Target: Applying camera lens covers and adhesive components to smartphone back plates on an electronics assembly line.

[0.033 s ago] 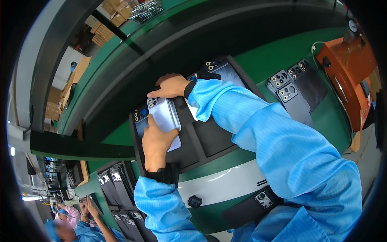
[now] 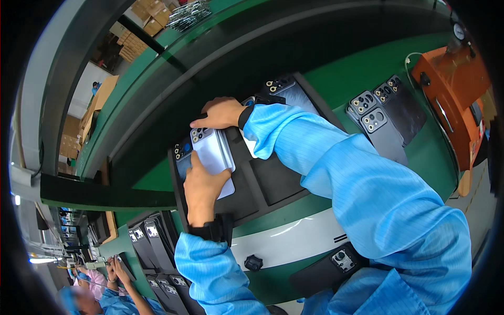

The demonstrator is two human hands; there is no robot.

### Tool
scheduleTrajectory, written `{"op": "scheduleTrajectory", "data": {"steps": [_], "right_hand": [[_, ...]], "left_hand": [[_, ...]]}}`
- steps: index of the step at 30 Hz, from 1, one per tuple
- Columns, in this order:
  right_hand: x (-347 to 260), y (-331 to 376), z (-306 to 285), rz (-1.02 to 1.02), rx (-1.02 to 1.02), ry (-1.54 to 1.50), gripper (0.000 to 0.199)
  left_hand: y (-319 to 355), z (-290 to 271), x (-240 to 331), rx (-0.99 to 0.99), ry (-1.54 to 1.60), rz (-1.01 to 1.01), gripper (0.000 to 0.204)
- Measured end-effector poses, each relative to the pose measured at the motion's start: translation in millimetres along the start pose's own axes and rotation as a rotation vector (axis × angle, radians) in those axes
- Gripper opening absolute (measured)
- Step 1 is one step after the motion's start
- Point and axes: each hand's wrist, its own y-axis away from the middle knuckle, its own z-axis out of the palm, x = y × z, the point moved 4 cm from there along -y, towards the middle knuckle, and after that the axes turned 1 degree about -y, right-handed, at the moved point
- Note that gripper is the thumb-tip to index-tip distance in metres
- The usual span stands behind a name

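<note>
Edges bowed, corners black; glare streaks white strip (image 2: 289, 239).

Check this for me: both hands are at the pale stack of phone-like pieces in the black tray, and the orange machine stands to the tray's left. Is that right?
Not quite: the orange machine stands to the right of the black tray, as the head view shows. The rest holds: the left hand and right hand are at the pale stack of phone-like pieces there.

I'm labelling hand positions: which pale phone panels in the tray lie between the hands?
The lavender stack on the tray's left side, between left hand and right hand; the other pale panel lies farther right, partly behind the right sleeve.
</note>
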Motion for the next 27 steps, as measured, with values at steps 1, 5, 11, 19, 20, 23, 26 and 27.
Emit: {"op": "scheduleTrajectory", "data": {"steps": [1, 5, 11, 19, 20, 23, 26, 27], "right_hand": [[0.5, 0.0, 0.3, -0.009, 0.021, -0.014, 0.083], [3.1, 0.7, -3.3, -0.012, 0.003, -0.044, 0.081], [6.8, 1.5, -9.8, 0.034, -0.002, -0.07, 0.08], [4.9, -1.0, -9.0, 0.021, 0.011, -0.079, 0.08], [5.6, -1.0, -8.5, 0.024, -0.012, -0.071, 0.08], [7.4, -0.3, -7.1, 0.031, -0.006, -0.079, 0.082], [4.4, -1.4, -10.8, 0.053, -0.02, -0.116, 0.084], [5.6, -0.1, -11.1, 0.09, -0.039, -0.137, 0.085]], "left_hand": [[2.2, -2.0, -1.3, 0.008, 0.017, -0.004, 0.099], [5.5, -4.9, -10.2, 0.029, 0.052, 0.001, 0.095], [-0.2, -10.7, 3.2, 0.084, 0.076, 0.033, 0.094], [-9.2, 5.4, -3.9, -0.019, -0.008, -0.002, 0.101], [-9.7, 5.3, -1.4, -0.019, -0.006, -0.005, 0.101], [-10.8, 5.5, 1.0, -0.053, -0.027, -0.078, 0.105], [-14.4, 0.9, -12.1, -0.063, 0.095, -0.104, 0.108], [-14.5, -1.0, -16.1, -0.058, 0.133, -0.084, 0.108]]}}
